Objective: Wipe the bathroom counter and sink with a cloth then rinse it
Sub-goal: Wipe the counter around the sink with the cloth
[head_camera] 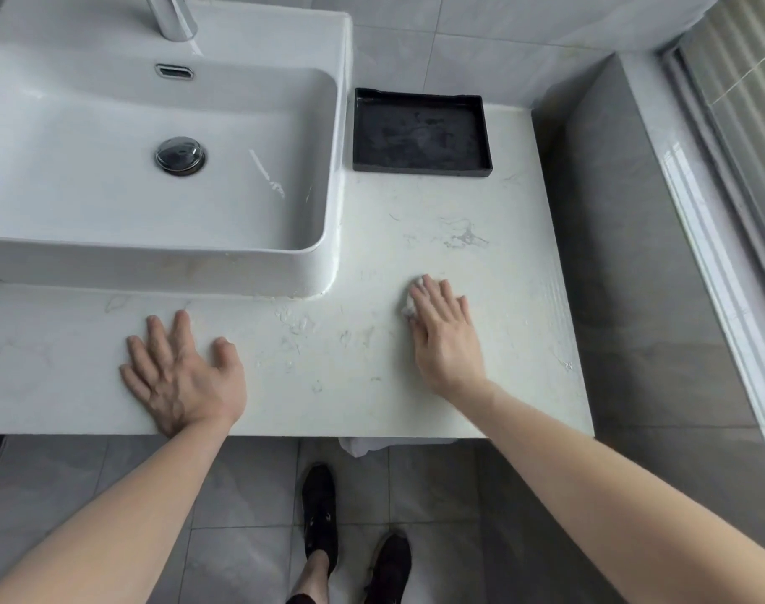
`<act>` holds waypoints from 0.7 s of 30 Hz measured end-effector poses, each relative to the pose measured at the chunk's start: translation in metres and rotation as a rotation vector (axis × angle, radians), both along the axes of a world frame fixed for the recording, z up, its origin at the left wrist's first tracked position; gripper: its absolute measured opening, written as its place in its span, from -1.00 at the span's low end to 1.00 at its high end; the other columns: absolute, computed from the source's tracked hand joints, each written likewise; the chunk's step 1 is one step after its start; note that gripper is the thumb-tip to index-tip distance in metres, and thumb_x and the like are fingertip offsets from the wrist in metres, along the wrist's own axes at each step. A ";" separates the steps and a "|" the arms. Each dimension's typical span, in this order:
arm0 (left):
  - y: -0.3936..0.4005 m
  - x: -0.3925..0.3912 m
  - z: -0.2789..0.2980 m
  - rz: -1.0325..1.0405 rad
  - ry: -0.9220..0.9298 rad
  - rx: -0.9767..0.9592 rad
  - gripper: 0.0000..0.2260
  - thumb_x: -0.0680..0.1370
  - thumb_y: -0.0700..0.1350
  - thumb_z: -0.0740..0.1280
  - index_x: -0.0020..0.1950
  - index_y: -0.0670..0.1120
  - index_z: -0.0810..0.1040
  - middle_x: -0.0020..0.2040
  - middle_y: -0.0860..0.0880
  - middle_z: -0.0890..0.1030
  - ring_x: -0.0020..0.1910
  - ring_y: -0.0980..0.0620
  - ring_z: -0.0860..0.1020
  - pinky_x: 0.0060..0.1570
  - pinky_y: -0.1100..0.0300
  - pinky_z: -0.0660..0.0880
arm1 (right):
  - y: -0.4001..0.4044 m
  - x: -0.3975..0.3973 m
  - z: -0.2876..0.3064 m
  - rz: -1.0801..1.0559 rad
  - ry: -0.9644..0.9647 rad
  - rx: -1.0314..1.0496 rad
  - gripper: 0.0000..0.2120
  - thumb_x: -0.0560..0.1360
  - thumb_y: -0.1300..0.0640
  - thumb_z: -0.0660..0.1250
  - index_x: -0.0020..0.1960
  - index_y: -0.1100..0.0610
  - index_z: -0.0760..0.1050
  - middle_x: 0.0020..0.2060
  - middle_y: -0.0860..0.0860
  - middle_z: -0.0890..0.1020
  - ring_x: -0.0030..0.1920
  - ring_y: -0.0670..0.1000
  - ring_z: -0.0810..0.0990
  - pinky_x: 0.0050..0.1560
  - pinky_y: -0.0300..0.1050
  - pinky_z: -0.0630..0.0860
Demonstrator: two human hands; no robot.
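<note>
White cloth (411,298) under flat right hand (443,337), left hand (182,372) flat near counter (481,342) edge

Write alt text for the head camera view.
A person's right hand presses a small white cloth onto a white marble counter, while the left hand rests flat near its front edge. A white sink sits left, an empty black tray behind.
</note>
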State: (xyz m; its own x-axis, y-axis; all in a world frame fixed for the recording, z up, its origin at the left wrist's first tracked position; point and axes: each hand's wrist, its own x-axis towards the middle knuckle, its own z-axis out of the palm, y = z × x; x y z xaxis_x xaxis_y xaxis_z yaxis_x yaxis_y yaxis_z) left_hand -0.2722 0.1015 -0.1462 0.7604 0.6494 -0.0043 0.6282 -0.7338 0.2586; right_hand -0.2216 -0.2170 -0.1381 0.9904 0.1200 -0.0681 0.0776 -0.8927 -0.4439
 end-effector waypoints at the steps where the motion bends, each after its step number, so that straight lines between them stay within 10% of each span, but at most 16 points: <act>1: 0.000 0.000 0.000 -0.001 0.001 0.000 -0.41 0.55 0.17 0.12 0.59 0.10 0.23 0.66 -0.03 0.12 0.64 -0.14 0.00 0.59 -0.20 -0.08 | 0.009 -0.016 -0.004 0.058 -0.015 -0.022 -0.51 0.71 0.07 0.12 0.63 0.06 0.24 0.65 -0.01 0.20 0.66 0.13 0.06 0.63 0.22 0.06; 10: 0.002 -0.001 -0.001 -0.005 0.005 0.002 -0.42 0.55 0.18 0.10 0.58 0.11 0.22 0.66 -0.03 0.12 0.64 -0.15 -0.01 0.59 -0.21 -0.08 | -0.011 -0.115 0.005 0.375 0.019 -0.008 -0.49 0.74 0.03 0.11 0.67 -0.03 0.10 0.67 -0.16 0.02 0.67 -0.04 -0.12 0.66 -0.02 -0.16; 16: 0.001 -0.001 0.000 -0.006 0.006 0.003 -0.42 0.56 0.18 0.11 0.58 0.10 0.22 0.66 -0.04 0.12 0.64 -0.15 -0.01 0.59 -0.20 -0.08 | -0.131 -0.054 0.002 -0.154 -0.001 -0.031 -0.51 0.70 0.20 0.19 0.61 0.05 0.29 0.62 -0.04 0.26 0.64 0.07 0.11 0.62 0.17 0.08; 21: 0.001 -0.002 -0.001 -0.011 0.006 0.007 -0.42 0.56 0.18 0.11 0.58 0.09 0.22 0.66 -0.06 0.13 0.64 -0.16 0.00 0.59 -0.22 -0.08 | -0.187 -0.028 0.024 -0.870 0.035 0.259 -0.72 0.69 0.22 0.08 0.23 0.18 0.55 0.17 0.13 0.65 0.29 0.24 0.56 0.19 -0.15 0.37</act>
State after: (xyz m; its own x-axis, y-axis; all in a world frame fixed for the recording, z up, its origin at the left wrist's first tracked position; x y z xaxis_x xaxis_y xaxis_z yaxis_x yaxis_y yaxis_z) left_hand -0.2739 0.1029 -0.1471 0.7673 0.6413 -0.0041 0.6218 -0.7424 0.2495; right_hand -0.2495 -0.4036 -0.1136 0.7363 -0.6537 -0.1748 -0.5945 -0.5016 -0.6285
